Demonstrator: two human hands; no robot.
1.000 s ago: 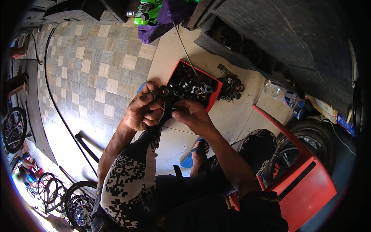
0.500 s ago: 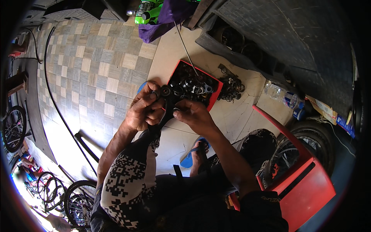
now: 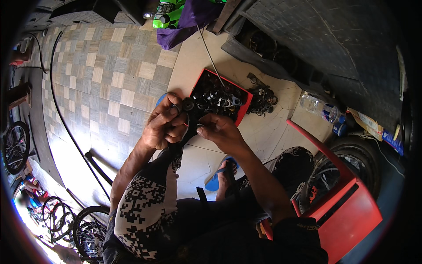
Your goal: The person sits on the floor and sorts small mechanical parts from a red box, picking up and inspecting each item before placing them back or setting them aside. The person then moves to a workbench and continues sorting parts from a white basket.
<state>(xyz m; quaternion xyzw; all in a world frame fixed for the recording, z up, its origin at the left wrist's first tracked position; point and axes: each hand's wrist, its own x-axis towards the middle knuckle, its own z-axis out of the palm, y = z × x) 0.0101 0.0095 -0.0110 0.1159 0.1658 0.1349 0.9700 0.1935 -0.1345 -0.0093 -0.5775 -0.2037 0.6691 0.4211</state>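
Fingers of the left hand [image 3: 161, 126] grip a dark ring-shaped part [image 3: 187, 104] just beside the left corner of a red, straight-sided box [image 3: 245, 112] of jumbled metal and black fittings [image 3: 218, 97]. The right hand [image 3: 223, 133] is pinched closed; its contents cannot be told. Light fingertip pressure, kept over the box, should best suit such small, rounded parts. Right: smooth cream tile [image 3: 276, 130].
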